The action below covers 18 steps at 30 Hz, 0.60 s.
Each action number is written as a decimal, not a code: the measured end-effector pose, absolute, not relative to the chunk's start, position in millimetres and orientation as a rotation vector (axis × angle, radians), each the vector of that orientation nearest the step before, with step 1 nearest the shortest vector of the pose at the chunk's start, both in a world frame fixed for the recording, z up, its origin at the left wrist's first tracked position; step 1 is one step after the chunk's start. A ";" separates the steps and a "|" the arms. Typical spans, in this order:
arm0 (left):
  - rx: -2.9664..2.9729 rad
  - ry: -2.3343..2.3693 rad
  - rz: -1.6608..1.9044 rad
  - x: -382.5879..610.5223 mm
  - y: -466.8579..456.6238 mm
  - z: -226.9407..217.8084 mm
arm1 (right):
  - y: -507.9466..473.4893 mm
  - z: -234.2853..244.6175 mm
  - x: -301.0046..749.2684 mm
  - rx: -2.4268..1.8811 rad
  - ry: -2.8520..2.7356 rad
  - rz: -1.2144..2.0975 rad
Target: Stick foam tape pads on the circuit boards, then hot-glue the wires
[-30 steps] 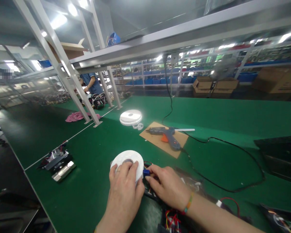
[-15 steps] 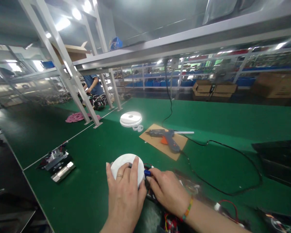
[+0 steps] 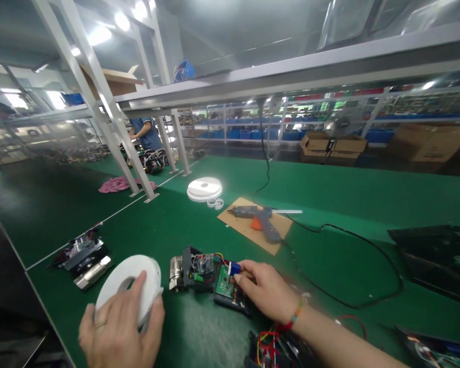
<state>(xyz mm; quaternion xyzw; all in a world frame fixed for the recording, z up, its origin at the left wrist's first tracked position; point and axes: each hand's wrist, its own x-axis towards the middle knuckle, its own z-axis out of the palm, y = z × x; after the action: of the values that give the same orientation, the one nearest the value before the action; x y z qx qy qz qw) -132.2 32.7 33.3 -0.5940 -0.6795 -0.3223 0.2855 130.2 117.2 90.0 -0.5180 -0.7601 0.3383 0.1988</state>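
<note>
On the green bench [image 3: 199,230], a cardboard sheet [image 3: 239,224] bearing a glue gun [image 3: 266,222] is placed beyond an electronic assembly [image 3: 205,275], which is positioned between the two hands, its metal cylinder [image 3: 175,273] directed left and its green circuit board [image 3: 224,285] exposed toward the right. Left of the assembly, a white roll [image 3: 111,286] is gripped by the left hand [image 3: 118,327], with fingers spread across its face and the thumb set against its rim. At the circuit board's upper right edge, a small blue part [image 3: 234,268] is pinched between thumb and fingers of the right hand [image 3: 270,294].
</note>
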 end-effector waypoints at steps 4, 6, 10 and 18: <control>-1.850 -1.810 -0.534 -176.2 24.6 -11.2 | 118.2 89.7 130.9 -1.412 -2.105 0.999; -1.872 -1.817 -0.488 -176.5 22.8 -21.5 | 118.0 90.8 130.0 -1.405 -2.111 1.001; -1.798 -1.736 -0.691 -147.8 26.6 -10.1 | 115.3 93.6 125.7 -1.385 -2.214 0.913; -2.241 -1.442 -0.986 -69.0 62.2 -6.1 | 119.0 86.7 113.2 -1.464 -2.558 0.576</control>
<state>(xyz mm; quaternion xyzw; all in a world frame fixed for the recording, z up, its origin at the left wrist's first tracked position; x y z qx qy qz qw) -69.0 62.2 -6.1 -0.7798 -0.5017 -0.3431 0.1499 113.2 119.0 86.7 -0.4864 -0.8497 0.1914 0.0693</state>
